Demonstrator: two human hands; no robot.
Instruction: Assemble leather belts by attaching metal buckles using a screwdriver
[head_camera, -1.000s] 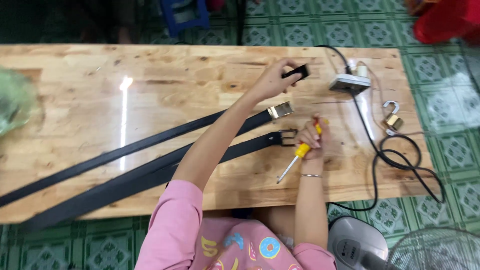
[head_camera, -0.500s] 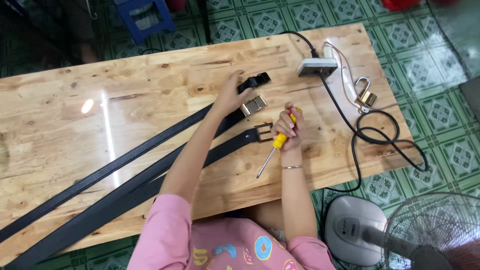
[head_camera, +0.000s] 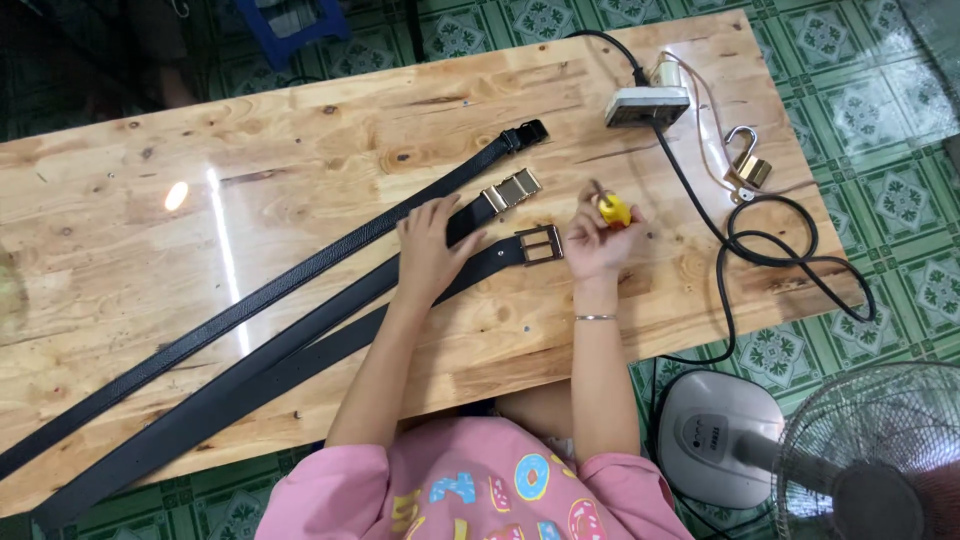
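Observation:
Three black belts lie slantwise on the wooden table (head_camera: 300, 130). My left hand (head_camera: 432, 245) rests flat on the middle belt (head_camera: 330, 310), just left of its gold plate buckle (head_camera: 510, 190). My right hand (head_camera: 598, 240) grips a yellow-handled screwdriver (head_camera: 612, 210), held upright beside the square frame buckle (head_camera: 540, 244) of the nearest belt. The far belt (head_camera: 300, 272) ends in a black buckle (head_camera: 530, 132).
A white power strip (head_camera: 648, 104) with a black cable (head_camera: 770, 250) lies at the table's far right, a brass padlock (head_camera: 748, 168) beside it. A standing fan (head_camera: 840, 460) is on the green tiled floor at the right. A blue stool (head_camera: 290, 25) stands beyond the table.
My left hand has drawn back from the far belt's black end and come down on the middle belt. My right hand has turned the screwdriver from slanting down to upright.

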